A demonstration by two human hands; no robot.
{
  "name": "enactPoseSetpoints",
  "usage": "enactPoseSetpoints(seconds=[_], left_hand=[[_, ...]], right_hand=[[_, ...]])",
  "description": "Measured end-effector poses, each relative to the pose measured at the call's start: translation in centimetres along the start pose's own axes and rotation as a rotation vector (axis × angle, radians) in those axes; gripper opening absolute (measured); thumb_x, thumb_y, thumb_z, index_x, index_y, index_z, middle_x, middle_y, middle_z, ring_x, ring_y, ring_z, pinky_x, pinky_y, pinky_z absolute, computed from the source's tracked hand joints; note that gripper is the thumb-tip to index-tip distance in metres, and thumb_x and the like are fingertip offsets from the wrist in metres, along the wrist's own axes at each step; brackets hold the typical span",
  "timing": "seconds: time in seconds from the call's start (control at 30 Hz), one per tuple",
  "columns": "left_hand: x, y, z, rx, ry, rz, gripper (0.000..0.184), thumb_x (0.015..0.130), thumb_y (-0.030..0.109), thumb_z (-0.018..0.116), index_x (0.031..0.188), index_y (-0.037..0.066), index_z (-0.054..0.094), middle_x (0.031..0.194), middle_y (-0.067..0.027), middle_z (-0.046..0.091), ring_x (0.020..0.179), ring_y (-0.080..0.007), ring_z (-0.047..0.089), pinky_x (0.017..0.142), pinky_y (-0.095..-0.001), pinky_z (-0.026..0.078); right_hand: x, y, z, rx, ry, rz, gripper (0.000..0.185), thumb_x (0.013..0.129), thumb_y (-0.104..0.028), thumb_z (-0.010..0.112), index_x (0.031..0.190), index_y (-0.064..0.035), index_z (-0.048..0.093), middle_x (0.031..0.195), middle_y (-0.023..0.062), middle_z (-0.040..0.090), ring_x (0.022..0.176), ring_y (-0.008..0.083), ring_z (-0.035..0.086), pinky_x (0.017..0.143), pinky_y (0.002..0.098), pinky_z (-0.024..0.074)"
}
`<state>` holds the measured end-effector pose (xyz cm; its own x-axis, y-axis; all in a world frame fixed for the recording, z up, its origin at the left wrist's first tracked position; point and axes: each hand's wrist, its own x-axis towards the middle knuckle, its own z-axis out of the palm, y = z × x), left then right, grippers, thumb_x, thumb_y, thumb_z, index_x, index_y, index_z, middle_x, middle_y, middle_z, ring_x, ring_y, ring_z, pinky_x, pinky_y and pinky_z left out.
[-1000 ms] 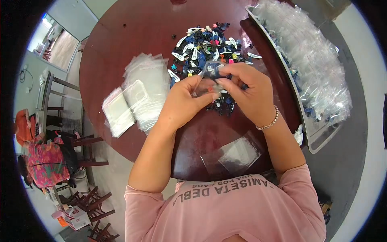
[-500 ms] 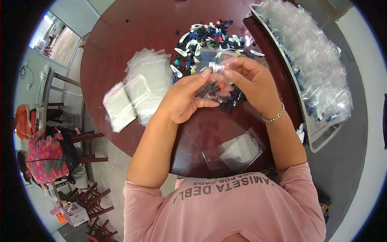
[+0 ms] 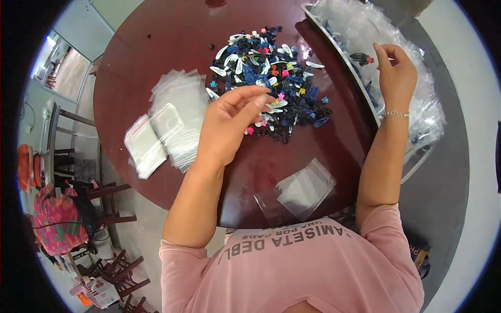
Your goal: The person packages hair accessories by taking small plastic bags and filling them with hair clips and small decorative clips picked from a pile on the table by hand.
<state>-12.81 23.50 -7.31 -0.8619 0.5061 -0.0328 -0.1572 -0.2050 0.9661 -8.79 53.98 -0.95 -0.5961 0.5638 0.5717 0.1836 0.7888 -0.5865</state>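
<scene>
My right hand [image 3: 397,75] is raised over the tray at the right, its thumb and fingers closed on the edge of a clear plastic bag. Inside that bag show dark hair clips [image 3: 359,57] and a small red-orange flower; the bag's outline blends with the bags behind it. My left hand [image 3: 227,122] hovers at the near left side of a pile of hair clips [image 3: 284,78], fingers loosely curled and apart from the thumb, with nothing visible in it. White, black and navy clips with small coloured flowers make up the pile.
Flat clear bags [image 3: 180,115] lie stacked left of the pile, beside a smaller stack [image 3: 143,146]. More clear bags [image 3: 308,188] lie at the near table edge. A metal-rimmed tray [image 3: 342,55] at the right is heaped with filled bags [image 3: 417,99]. Chairs stand at far left.
My right hand has moved right, from above the pile to the tray, carrying the bag of hair clips. My left hand has let go of the bag and stays near the pile.
</scene>
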Motion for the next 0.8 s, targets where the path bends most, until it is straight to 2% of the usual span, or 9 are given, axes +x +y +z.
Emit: enactPoseSetpoints(seconds=[0.13, 0.2, 0.27, 0.3, 0.33, 0.5, 0.63, 0.7, 0.8], left_hand=[[-1.7, 1.1, 1.5, -0.087, -0.203, 0.151, 0.021, 0.095, 0.013, 0.062, 0.112, 0.001, 0.067, 0.107, -0.0068, 0.069, 0.095, -0.0121, 0.063, 0.08, -0.0261, 0.05], [-3.1, 2.9, 2.5, 0.086, -0.293, 0.321, 0.028, 0.097, 0.021, 0.056, 0.108, -0.002, 0.068, 0.102, -0.0147, 0.069, 0.092, -0.0196, 0.064, 0.08, -0.0298, 0.051], [-4.4, 5.5, 2.9, 0.099, -0.524, 0.468, 0.019, 0.092, 0.007, 0.058, 0.106, -0.001, 0.069, 0.104, -0.013, 0.068, 0.093, -0.0197, 0.064, 0.083, -0.0314, 0.05], [-5.2, 5.9, 3.2, 0.043, -0.64, 0.51, 0.034, 0.095, 0.024, 0.053, 0.105, -0.006, 0.068, 0.104, -0.0195, 0.067, 0.094, -0.0285, 0.064, 0.085, -0.0373, 0.05], [-6.0, 6.4, 3.5, -0.004, -0.753, 0.527, 0.036, 0.095, 0.026, 0.053, 0.108, -0.005, 0.066, 0.107, -0.0191, 0.065, 0.097, -0.0288, 0.062, 0.087, -0.0373, 0.048], [-9.9, 8.2, 5.3, -0.242, -1.215, 0.48, 0.045, 0.095, 0.034, 0.053, 0.12, -0.002, 0.057, 0.121, -0.0166, 0.056, 0.112, -0.03, 0.052, 0.097, -0.0376, 0.037], [-11.6, 8.7, 6.3, -0.333, -1.351, 0.449, 0.055, 0.094, 0.041, 0.054, 0.13, 0.0, 0.05, 0.133, -0.0146, 0.049, 0.123, -0.0309, 0.043, 0.106, -0.0379, 0.029], [-11.6, 8.9, 6.2, -0.344, -1.379, 0.438, 0.06, 0.094, 0.045, 0.054, 0.135, 0.002, 0.047, 0.139, -0.0136, 0.046, 0.129, -0.0314, 0.039, 0.11, -0.038, 0.024], [-11.4, 9.2, 5.4, -0.356, -1.342, 0.401, 0.069, 0.094, 0.05, 0.054, 0.143, 0.004, 0.041, 0.147, -0.0122, 0.04, 0.137, -0.0322, 0.033, 0.117, -0.0381, 0.018]], right_hand=[[2.0, 6.0, -0.2, -0.304, -0.099, 0.018, 0.026, 0.086, -0.03, 0.07, 0.091, -0.0041, 0.072, 0.081, 0.008, 0.072, 0.064, 0.0172, 0.066, 0.063, 0.0294, 0.0504], [2.4, 8.3, -0.3, -0.476, -0.239, 0.026, 0.032, 0.083, -0.03, 0.071, 0.103, -0.0052, 0.071, 0.094, 0.0114, 0.073, 0.077, 0.0223, 0.07, 0.072, 0.0332, 0.0526], [2.3, 8.9, -0.7, -0.506, -0.162, -0.009, 0.039, 0.082, -0.032, 0.072, 0.112, -0.0068, 0.068, 0.101, 0.0129, 0.072, 0.086, 0.0245, 0.07, 0.077, 0.0346, 0.0525], [2.0, 8.5, -0.9, -0.535, -0.081, -0.042, 0.048, 0.081, -0.034, 0.072, 0.121, -0.0084, 0.065, 0.107, 0.0145, 0.071, 0.094, 0.0267, 0.069, 0.083, 0.036, 0.0523], [1.9, 8.0, -1.3, -0.557, -0.1, -0.002, 0.062, 0.08, -0.038, 0.074, 0.133, -0.0113, 0.057, 0.116, 0.0166, 0.068, 0.105, 0.031, 0.066, 0.091, 0.0382, 0.0501], [0.1, 4.1, -1.3, -0.488, -0.013, -0.12, 0.057, 0.081, -0.039, 0.073, 0.13, -0.0118, 0.06, 0.121, 0.0161, 0.066, 0.107, 0.0286, 0.065, 0.09, 0.0381, 0.0501], [-3.5, -0.5, -0.7, -0.162, 0.02, -0.309, 0.038, 0.084, -0.029, 0.071, 0.115, -0.008, 0.068, 0.112, 0.0143, 0.068, 0.098, 0.0255, 0.067, 0.084, 0.0358, 0.0511], [-5.7, -3.0, -1.6, -0.018, -0.25, -0.19, 0.029, 0.088, -0.019, 0.07, 0.114, -0.0077, 0.069, 0.101, 0.0079, 0.07, 0.088, 0.0131, 0.065, 0.078, 0.0271, 0.05], [-9.3, -4.7, -2.7, 0.137, -0.57, -0.273, 0.026, 0.082, -0.011, 0.073, 0.107, -0.0033, 0.069, 0.091, 0.0062, 0.069, 0.077, 0.0112, 0.063, 0.072, 0.0262, 0.0497]])
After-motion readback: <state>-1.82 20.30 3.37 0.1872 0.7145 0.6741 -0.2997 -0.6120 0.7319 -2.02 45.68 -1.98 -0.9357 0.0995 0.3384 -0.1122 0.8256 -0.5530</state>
